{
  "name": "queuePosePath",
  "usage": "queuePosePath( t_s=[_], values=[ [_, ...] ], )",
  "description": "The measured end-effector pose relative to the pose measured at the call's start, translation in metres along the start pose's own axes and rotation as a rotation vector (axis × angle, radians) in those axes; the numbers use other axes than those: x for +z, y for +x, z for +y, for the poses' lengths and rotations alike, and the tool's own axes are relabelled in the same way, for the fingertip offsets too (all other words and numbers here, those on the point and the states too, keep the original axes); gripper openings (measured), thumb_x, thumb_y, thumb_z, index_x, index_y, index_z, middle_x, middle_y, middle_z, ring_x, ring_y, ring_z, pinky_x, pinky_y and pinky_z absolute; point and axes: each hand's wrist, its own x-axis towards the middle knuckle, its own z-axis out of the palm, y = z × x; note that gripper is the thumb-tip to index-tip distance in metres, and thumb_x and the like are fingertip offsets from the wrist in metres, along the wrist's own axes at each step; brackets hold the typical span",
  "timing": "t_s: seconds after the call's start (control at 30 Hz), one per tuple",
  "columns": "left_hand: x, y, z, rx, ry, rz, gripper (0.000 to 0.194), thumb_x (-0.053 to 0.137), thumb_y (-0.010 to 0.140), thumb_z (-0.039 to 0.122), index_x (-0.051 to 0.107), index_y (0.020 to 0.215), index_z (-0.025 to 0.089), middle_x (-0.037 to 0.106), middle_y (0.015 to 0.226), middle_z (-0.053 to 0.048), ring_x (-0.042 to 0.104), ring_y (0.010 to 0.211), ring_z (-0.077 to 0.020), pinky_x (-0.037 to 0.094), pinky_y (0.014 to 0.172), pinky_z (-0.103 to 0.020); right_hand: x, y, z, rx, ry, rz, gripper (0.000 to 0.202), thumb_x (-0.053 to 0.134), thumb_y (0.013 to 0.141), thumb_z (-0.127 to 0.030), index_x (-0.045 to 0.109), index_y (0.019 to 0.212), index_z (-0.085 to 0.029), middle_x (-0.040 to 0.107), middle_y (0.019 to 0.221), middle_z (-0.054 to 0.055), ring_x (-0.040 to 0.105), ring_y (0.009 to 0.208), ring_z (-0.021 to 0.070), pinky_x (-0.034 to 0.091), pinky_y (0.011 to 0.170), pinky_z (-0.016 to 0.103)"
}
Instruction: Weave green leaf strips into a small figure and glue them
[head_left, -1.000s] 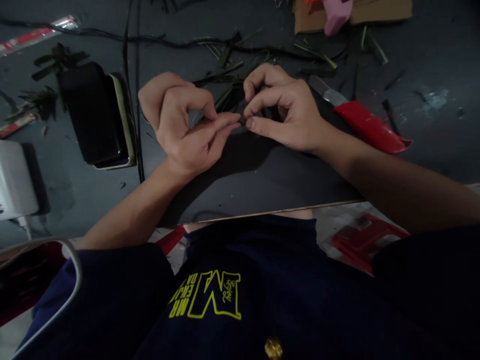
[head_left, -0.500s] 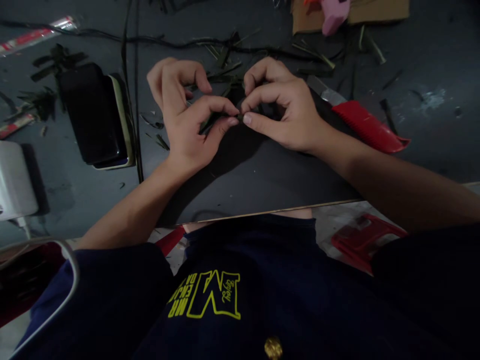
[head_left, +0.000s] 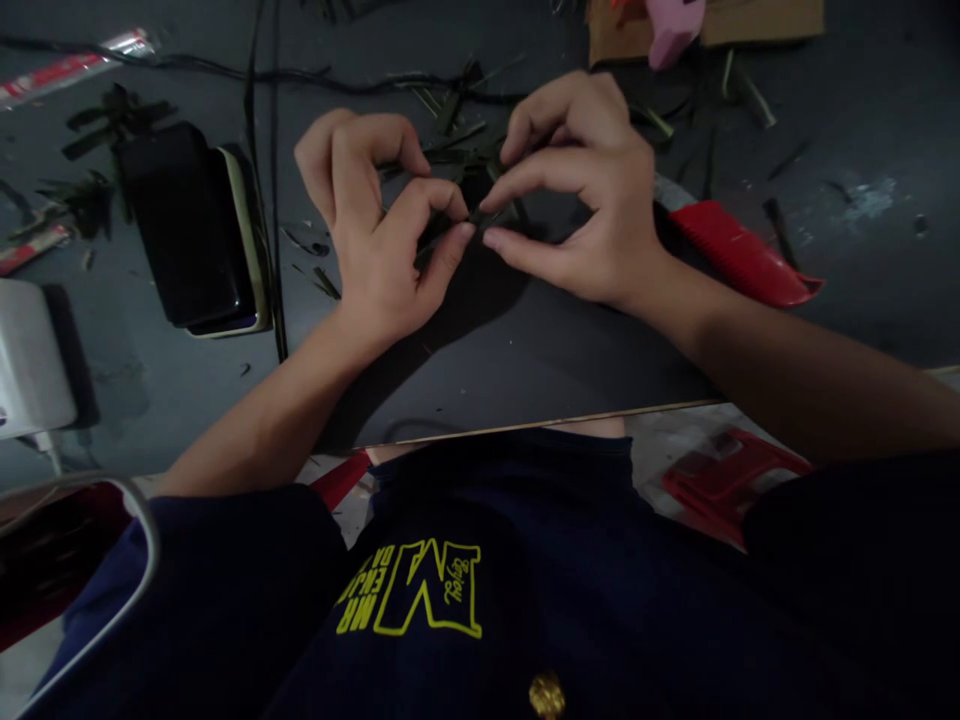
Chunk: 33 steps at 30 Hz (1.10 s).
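Observation:
Above the dark table top, my left hand (head_left: pixel 382 235) pinches a narrow dark green leaf strip (head_left: pixel 478 216) between thumb and forefinger. Most of the strip is hidden behind the fingers, and its shape is hard to make out in the dim light. My right hand (head_left: pixel 592 200) is close on the other side. Its forefinger tip is at the strip's end, while the thumb tip stands a little apart below it. Beyond both hands lie more green leaf strips (head_left: pixel 457 157). A knife with a red handle (head_left: pixel 742 250) rests to the right of my right wrist, its blade partly covered.
A black phone-like object (head_left: pixel 180 225) lies on another at left, near a white adapter (head_left: pixel 30 360). A dark cable (head_left: pixel 337 82) runs across the back. Pink tool (head_left: pixel 675 30) and cardboard (head_left: pixel 765 22) are at the top right. The table edge (head_left: pixel 555 422) is close to my body.
My right hand has lifted slightly away from me and to the right, and its thumb and forefinger have parted. My left hand keeps its pinch, shifted slightly.

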Motion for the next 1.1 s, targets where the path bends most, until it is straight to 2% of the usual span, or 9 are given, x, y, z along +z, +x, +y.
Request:
queuePosePath(
  t_s=[0.1, 0.2, 0.37, 0.57, 0.7, 0.8, 0.87, 0.97, 1.1],
  values=[
    [0.004, -0.001, 0.004, -0.171, -0.098, -0.060, 0.041, 0.053, 0.097, 0.061, 0.067, 0.095, 0.022, 0.056, 0.116, -0.011, 0.044, 0.118, -0.0291, 0.038, 0.107, -0.050, 0.002, 0.000, 0.000, 0.023, -0.035, -0.018, 0.032, 0.069, 0.089, -0.059, 0.077, 0.088, -0.028, 0.071, 0.109, 0.005, 0.062, 0.110, 0.0265, 0.048, 0.108, 0.046],
    [0.006, 0.000, 0.007, -0.230, -0.136, -0.075, 0.046, 0.058, 0.093, 0.068, 0.067, 0.089, 0.023, 0.059, 0.111, -0.010, 0.046, 0.116, -0.0284, 0.039, 0.106, -0.047, 0.004, 0.000, 0.000, 0.036, -0.028, -0.032, 0.034, 0.065, 0.092, -0.060, 0.076, 0.088, -0.028, 0.071, 0.108, 0.006, 0.062, 0.111, 0.0275, 0.049, 0.107, 0.047],
    [0.007, 0.000, 0.005, -0.024, -0.122, 0.113, 0.040, 0.060, 0.095, 0.062, 0.072, 0.097, 0.024, 0.057, 0.105, -0.009, 0.048, 0.108, -0.0268, 0.041, 0.097, -0.046, 0.004, -0.001, 0.000, -0.018, -0.025, -0.060, 0.034, 0.061, 0.094, -0.058, 0.074, 0.087, -0.027, 0.071, 0.107, 0.006, 0.062, 0.110, 0.0278, 0.049, 0.106, 0.049],
    [0.008, 0.006, 0.002, 0.137, -0.103, 0.269, 0.021, 0.070, 0.094, 0.047, 0.074, 0.102, 0.028, 0.055, 0.100, -0.007, 0.047, 0.099, -0.0233, 0.037, 0.082, -0.039, 0.004, -0.002, 0.001, -0.077, -0.052, -0.060, 0.024, 0.064, 0.092, -0.046, 0.072, 0.085, -0.025, 0.070, 0.108, 0.006, 0.062, 0.108, 0.0277, 0.046, 0.108, 0.051],
    [0.004, 0.011, 0.001, 0.232, -0.143, 0.345, 0.019, 0.075, 0.091, 0.042, 0.077, 0.105, 0.030, 0.057, 0.097, -0.007, 0.048, 0.096, -0.0233, 0.038, 0.075, -0.037, 0.003, -0.002, 0.002, -0.071, -0.050, -0.065, 0.021, 0.065, 0.091, -0.044, 0.072, 0.085, -0.025, 0.069, 0.108, 0.006, 0.062, 0.109, 0.0273, 0.046, 0.108, 0.050],
    [0.001, 0.010, -0.002, 0.207, -0.193, 0.259, 0.017, 0.074, 0.091, 0.038, 0.079, 0.107, 0.034, 0.060, 0.097, -0.006, 0.052, 0.096, -0.0233, 0.042, 0.075, -0.038, 0.000, -0.001, 0.001, -0.056, -0.053, -0.095, 0.021, 0.064, 0.091, -0.044, 0.072, 0.086, -0.025, 0.070, 0.108, 0.006, 0.062, 0.109, 0.0272, 0.047, 0.108, 0.050],
    [0.000, 0.009, -0.003, 0.146, -0.200, 0.187, 0.017, 0.069, 0.094, 0.046, 0.079, 0.098, 0.033, 0.060, 0.096, -0.006, 0.055, 0.099, -0.0235, 0.045, 0.079, -0.039, 0.000, 0.000, 0.001, -0.057, -0.068, -0.111, 0.022, 0.060, 0.093, -0.043, 0.072, 0.086, -0.026, 0.070, 0.109, 0.006, 0.061, 0.109, 0.0268, 0.047, 0.107, 0.049],
    [-0.003, 0.009, 0.003, -0.021, -0.205, 0.046, 0.037, 0.061, 0.095, 0.061, 0.077, 0.081, 0.031, 0.062, 0.095, -0.007, 0.057, 0.105, -0.0263, 0.048, 0.088, -0.045, 0.003, -0.001, 0.003, -0.077, -0.084, -0.147, 0.021, 0.059, 0.093, -0.040, 0.072, 0.083, -0.026, 0.069, 0.112, 0.006, 0.060, 0.110, 0.0265, 0.048, 0.106, 0.048],
    [-0.009, 0.010, 0.014, -0.237, -0.233, -0.184, 0.037, 0.059, 0.093, 0.065, 0.076, 0.083, 0.033, 0.064, 0.102, -0.008, 0.055, 0.116, -0.0308, 0.047, 0.101, -0.050, 0.013, -0.003, 0.007, -0.024, -0.094, -0.202, 0.018, 0.064, 0.090, -0.036, 0.069, 0.077, -0.025, 0.067, 0.119, 0.007, 0.057, 0.117, 0.0301, 0.046, 0.104, 0.049]
  ],
)
